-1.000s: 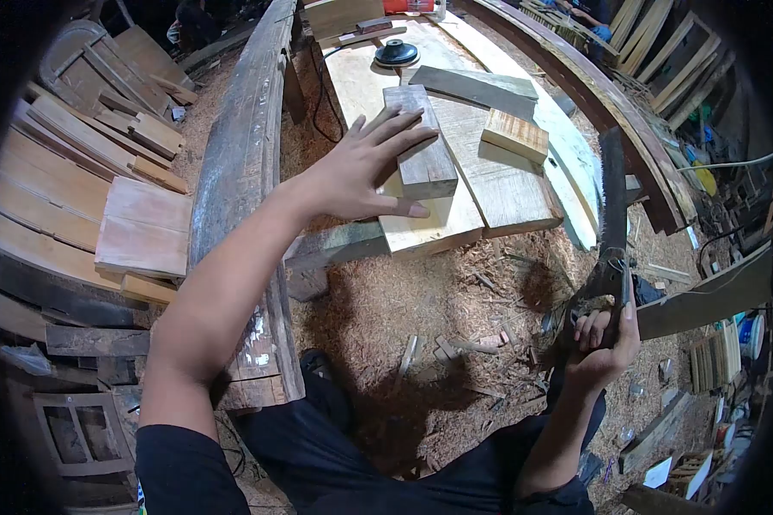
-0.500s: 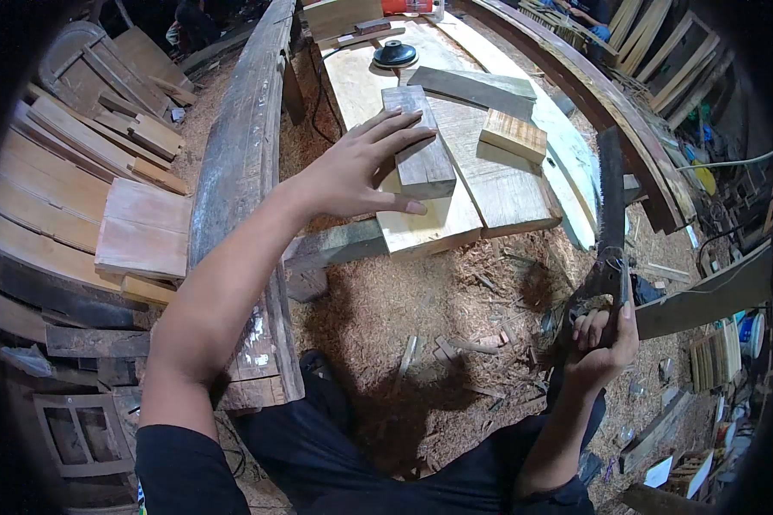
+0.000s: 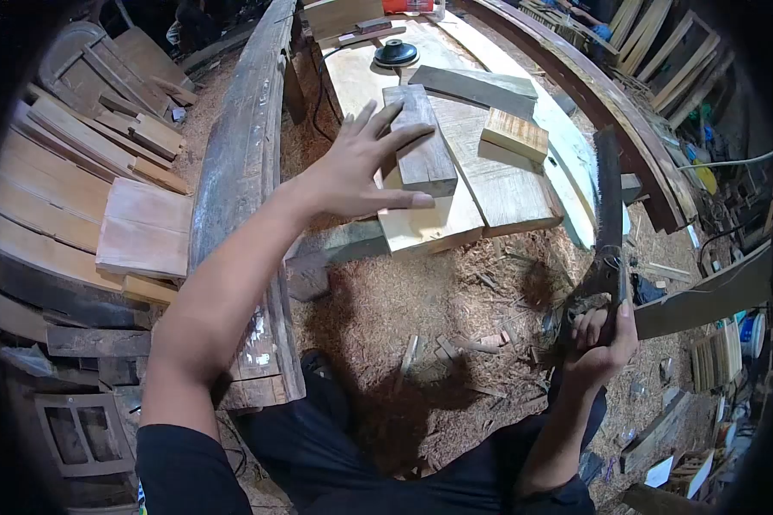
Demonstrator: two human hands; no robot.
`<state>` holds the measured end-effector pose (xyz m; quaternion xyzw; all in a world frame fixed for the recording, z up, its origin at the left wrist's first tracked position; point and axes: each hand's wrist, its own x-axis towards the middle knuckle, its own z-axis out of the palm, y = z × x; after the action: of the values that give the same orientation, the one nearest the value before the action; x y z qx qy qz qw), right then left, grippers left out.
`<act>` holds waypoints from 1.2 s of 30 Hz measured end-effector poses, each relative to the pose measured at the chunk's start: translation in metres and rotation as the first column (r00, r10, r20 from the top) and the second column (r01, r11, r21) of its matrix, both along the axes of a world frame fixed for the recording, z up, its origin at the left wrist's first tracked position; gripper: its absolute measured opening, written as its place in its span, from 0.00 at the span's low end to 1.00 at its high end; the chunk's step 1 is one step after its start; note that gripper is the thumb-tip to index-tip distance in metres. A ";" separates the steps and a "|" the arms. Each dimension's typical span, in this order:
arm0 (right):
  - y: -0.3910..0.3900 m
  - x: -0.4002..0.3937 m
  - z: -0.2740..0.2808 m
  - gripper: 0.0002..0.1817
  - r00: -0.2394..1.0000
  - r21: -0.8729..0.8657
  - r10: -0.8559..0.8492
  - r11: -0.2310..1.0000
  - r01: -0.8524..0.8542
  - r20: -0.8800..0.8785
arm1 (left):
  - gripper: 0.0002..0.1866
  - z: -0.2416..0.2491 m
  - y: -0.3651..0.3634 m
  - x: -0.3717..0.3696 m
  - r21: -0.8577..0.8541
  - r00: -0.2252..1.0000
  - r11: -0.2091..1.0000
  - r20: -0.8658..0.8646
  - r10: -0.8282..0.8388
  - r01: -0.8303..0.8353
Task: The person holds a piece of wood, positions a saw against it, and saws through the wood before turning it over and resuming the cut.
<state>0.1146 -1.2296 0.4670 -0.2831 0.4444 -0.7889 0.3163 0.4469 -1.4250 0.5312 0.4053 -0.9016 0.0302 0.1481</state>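
Note:
A grey wooden block [image 3: 425,154] lies lengthwise on the pale boards of the workbench [image 3: 507,197]. My left hand [image 3: 361,167] is at the block's left side, fingers spread, with fingertips and thumb reaching over its edge; whether they press on it is hard to tell. On the right, my right hand [image 3: 597,339] is wrapped round the handle of a handsaw [image 3: 608,193], whose dark blade points up beside the bench. A smaller yellowish block [image 3: 514,135] and a flat grey piece [image 3: 474,88] lie to the right of the grey block.
A black round disc tool [image 3: 396,54] sits farther back on the bench. A long weathered beam [image 3: 236,172] runs along the left, and a curved beam [image 3: 593,81] along the right. Stacked boards [image 3: 56,202] lie at the far left. Shavings and offcuts cover the floor.
My left hand's fingers have shifted slightly left and spread more, with the index finger still over the block. The saw in my right hand has tilted very slightly.

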 end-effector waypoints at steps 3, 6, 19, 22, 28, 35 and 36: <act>0.002 0.006 0.007 0.14 0.999 -0.014 0.035 0.999 -0.035 -0.019 | 0.52 0.005 -0.002 0.001 0.150 0.995 0.989 -0.095 0.009 0.006; 0.002 0.010 0.009 0.15 1.000 0.007 0.010 1.000 -0.010 -0.027 | 0.49 0.012 -0.001 0.002 0.309 0.985 0.949 -0.172 -0.003 0.057; 0.001 0.016 0.011 0.18 0.999 -0.051 0.042 0.998 -0.043 -0.008 | 0.45 0.017 -0.004 0.009 0.334 0.972 0.938 -0.236 -0.011 0.092; 0.005 0.018 0.015 0.22 0.999 -0.054 0.045 0.998 -0.045 0.000 | 0.43 0.015 -0.004 0.009 0.237 0.977 0.965 -0.205 -0.066 0.115; 0.006 0.013 0.013 0.24 0.998 -0.068 0.054 0.996 -0.053 0.011 | 0.32 0.002 -0.014 0.015 0.175 0.947 0.972 -0.304 -0.100 0.159; 0.002 0.018 0.020 0.22 0.996 -0.086 0.051 0.995 -0.045 0.076 | 0.36 -0.007 -0.037 0.016 0.307 0.921 0.950 -0.353 0.166 -0.054; 0.000 0.018 0.019 0.22 0.995 -0.085 0.070 0.994 -0.064 0.064 | 0.38 -0.004 -0.042 0.016 0.409 0.898 0.911 -0.418 0.139 0.049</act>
<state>0.1328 -1.2294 0.4859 -0.2839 0.3908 -0.8046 0.3454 0.4628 -1.4669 0.5275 0.4445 -0.8212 -0.2477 0.2582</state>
